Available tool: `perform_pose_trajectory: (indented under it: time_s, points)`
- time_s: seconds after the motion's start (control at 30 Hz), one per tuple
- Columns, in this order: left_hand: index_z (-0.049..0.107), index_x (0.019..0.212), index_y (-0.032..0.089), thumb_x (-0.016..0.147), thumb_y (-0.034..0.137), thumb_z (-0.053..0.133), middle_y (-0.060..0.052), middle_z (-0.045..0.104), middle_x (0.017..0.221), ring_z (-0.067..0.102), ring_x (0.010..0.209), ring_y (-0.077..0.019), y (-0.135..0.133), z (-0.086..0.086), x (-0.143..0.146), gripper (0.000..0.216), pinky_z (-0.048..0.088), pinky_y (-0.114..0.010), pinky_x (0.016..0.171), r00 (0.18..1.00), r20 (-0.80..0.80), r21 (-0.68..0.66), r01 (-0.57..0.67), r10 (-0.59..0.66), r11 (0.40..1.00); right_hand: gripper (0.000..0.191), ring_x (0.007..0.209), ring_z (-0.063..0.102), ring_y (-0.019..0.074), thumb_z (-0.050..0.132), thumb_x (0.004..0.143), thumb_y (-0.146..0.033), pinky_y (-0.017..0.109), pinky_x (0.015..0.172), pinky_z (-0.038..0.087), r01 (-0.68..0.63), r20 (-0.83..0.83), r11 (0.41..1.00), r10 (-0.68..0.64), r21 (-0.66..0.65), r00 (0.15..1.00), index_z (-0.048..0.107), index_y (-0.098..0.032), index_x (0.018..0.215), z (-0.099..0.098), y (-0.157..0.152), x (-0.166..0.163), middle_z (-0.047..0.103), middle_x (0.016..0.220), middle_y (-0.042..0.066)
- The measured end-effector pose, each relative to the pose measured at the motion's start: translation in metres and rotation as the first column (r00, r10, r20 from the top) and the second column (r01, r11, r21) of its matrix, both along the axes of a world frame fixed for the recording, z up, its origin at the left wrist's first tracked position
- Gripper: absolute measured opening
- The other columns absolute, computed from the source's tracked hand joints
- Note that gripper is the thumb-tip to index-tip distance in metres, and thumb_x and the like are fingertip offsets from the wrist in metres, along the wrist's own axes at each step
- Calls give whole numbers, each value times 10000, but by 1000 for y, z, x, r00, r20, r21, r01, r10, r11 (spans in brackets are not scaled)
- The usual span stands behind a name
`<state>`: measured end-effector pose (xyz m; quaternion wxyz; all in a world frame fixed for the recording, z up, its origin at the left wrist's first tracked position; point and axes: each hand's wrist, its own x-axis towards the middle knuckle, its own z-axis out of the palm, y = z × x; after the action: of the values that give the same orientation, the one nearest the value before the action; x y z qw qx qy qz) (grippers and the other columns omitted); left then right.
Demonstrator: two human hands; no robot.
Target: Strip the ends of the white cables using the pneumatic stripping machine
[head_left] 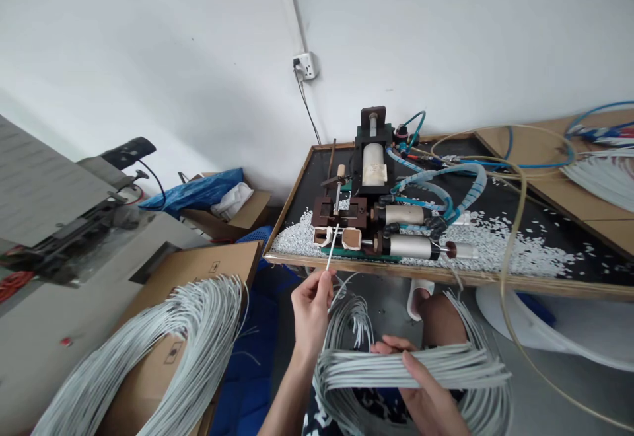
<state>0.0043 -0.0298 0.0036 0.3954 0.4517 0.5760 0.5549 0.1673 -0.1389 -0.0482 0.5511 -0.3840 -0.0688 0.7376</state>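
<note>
One white cable (333, 247) sits in my left grip (312, 295), in a narrow pinch a little behind its end; the end points to the gap between the two front blocks (351, 239) of the machine (375, 173), near the front left corner of the worktop (307, 190), but I cannot tell whether it touches them; my right grip (428, 393) is curled around a cable bundle (366, 371), below the front edge; a single cable should be light and smooth, stiff for a short piece and softer further back, so I judge it best taken close to the end; the bundle is probably heavier and springy, its loops may slide apart, so it asks for a hold around many strands; small white scraps (297, 236) lie along the front edge; a yellowish hose (502, 290) hangs over this edge toward the right, close to the bundle, and could catch it; a second bundle (208, 330) rests on cardboard (230, 259), apart, beyond the left edge.
</note>
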Motion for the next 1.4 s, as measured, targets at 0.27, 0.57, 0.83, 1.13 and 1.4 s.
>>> perform_pose_trajectory:
  time_s: [0.27,0.57,0.83,1.13,1.4]
  points:
    - [710,719,175,883,556,676,38,516,531,421,447,-102,14,-14,1,416,332,-233,479,999,-6,-26,35,-35,999,454,1121,702,321,907,638,-565,522,1169,384,19,-2,1000,-19,-15,1000,821,-242,946,-3,-2,1,832,987,71]
    - [715,717,170,825,480,747,24,612,573,532,406,-105,24,-9,10,329,408,-211,429,987,160,-14,25,-23,1000,449,1095,696,313,914,629,-562,524,1168,381,44,-8,999,-44,-30,999,823,-237,925,-3,1,4,832,964,80]
    - [715,704,163,809,454,764,27,628,579,538,401,-96,25,-10,9,313,425,-198,421,979,202,-30,23,-17,999,438,1087,702,295,909,643,-554,522,1192,357,42,-6,999,-42,-25,999,820,-237,932,-3,3,4,832,950,71]
    - [705,711,168,823,462,747,23,630,596,527,423,-98,26,-11,8,318,426,-206,444,981,189,-24,38,-33,999,415,1106,700,297,911,655,-521,512,1204,359,38,-27,999,-38,-28,999,823,-233,939,-5,4,5,831,963,71]
    - [767,980,185,911,473,673,42,573,583,500,512,-109,20,-12,4,311,420,-208,524,993,86,-13,79,-78,997,372,1113,711,269,900,688,-502,443,1150,425,-24,-76,1000,23,-7,997,822,-248,948,-8,3,13,837,987,56]
